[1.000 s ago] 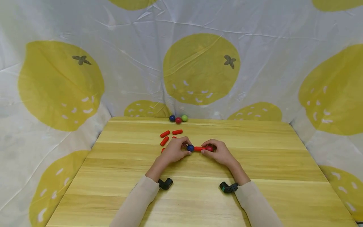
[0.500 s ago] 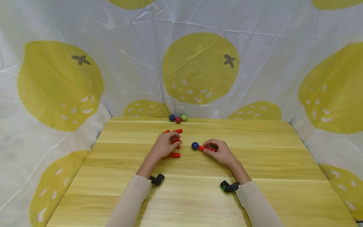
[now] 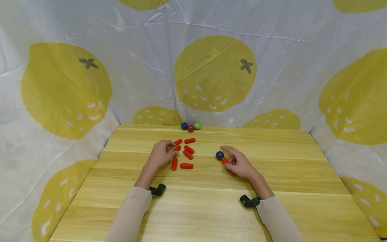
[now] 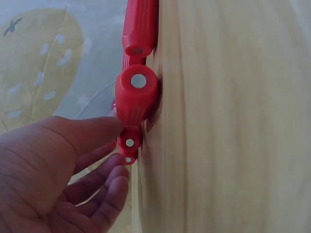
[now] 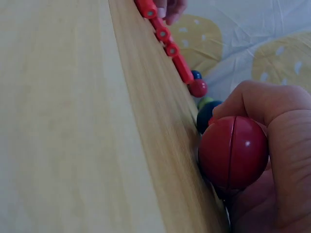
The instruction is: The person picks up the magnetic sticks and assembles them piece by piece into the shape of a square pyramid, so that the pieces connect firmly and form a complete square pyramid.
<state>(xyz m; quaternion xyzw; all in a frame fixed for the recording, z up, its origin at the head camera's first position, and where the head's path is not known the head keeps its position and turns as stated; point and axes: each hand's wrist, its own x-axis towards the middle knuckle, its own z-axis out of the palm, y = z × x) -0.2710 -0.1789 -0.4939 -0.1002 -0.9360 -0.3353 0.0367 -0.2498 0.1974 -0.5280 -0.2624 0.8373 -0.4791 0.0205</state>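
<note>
My left hand (image 3: 161, 154) reaches in among several red magnetic rods; its thumb and fingers lie apart on either side of one red rod (image 3: 177, 148). In the left wrist view, round silver tips show on the rod ends, and the thumb (image 4: 97, 131) is right at a rod. On the right, my right hand (image 3: 241, 164) holds a red magnetic rod (image 3: 225, 160) low over the table, index finger stretched out. A blue ball (image 3: 219, 155) sits on the rod's far end. A red ball (image 5: 233, 153) is at its near end, mostly covered by the hand in the head view.
At the table's back edge lie a blue ball (image 3: 184, 126), a red ball (image 3: 190, 128) and a green ball (image 3: 197, 125). Loose red rods, such as the front one (image 3: 186, 166), lie left of the middle. A lemon-print cloth (image 3: 214, 74) hangs behind the wooden table (image 3: 205, 208).
My left hand has left the blue ball and moved left to the loose rods. My right hand has turned the rod with its balls, swinging the blue end up and right.
</note>
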